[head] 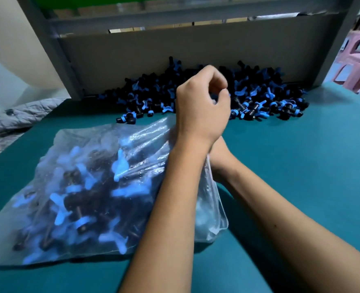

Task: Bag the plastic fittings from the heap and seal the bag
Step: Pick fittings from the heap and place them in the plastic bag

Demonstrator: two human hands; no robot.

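Both forearms cross above the teal counter [301, 155]; the left hand [202, 106] sits uppermost, fingers curled, thumb and fingertips pinched at the neck of the clear bag [86, 187]; the right hand [218, 159] lies largely hidden beneath the left wrist, so its grip cannot be determined; the bag rests on the counter at left, filled with black-and-blue fittings; the loose heap [259, 96] lies behind, against a grey board [153, 53].
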